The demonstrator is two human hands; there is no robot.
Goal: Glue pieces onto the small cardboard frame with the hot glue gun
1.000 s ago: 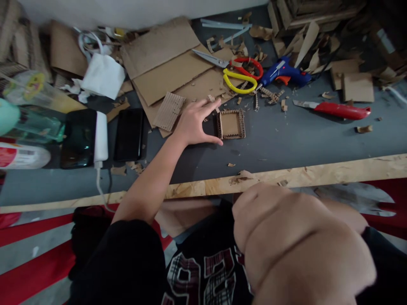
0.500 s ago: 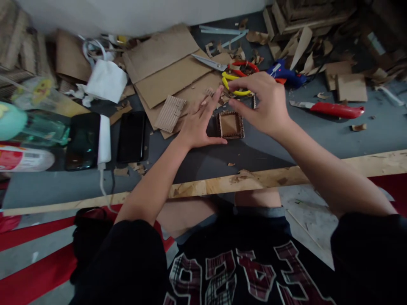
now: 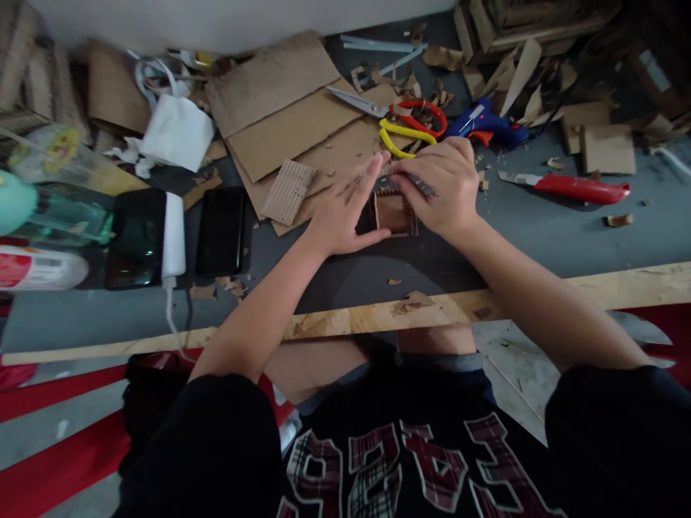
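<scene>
here, left hand (image 3: 341, 217) splays while right hand (image 3: 447, 188) curls.

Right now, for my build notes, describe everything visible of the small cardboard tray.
The square tray looks like brown corrugated cardboard: a shadowed floor within low walls with wavy edges. It lies open side up on the grey tabletop, between left hand and right hand. The left thumb nears one corner; contact is unclear.
</scene>
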